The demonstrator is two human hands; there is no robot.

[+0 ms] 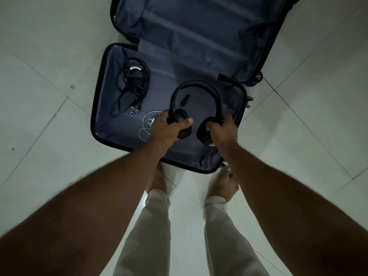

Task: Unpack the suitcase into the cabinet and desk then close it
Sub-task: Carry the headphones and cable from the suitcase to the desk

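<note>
A black suitcase [95, 116] lies open flat on the floor, both halves lined in dark grey fabric. Over the near half I hold black headphones [196, 84] with both hands. My left hand [169, 126] grips the left ear cup and my right hand [224, 130] grips the right ear cup. A black power adapter with a coiled cable [132, 86] lies in the near half at the left. A thin white cable [146, 124] loops on the lining beneath my left hand. A small dark object [184, 100] lies under the headband.
The far half of the suitcase [199, 32] holds nothing that I can see. Pale tiled floor [49, 126] surrounds the case. My bare feet and light trousers [155, 226] stand at the case's near edge. Suitcase wheels [256, 78] show at the right.
</note>
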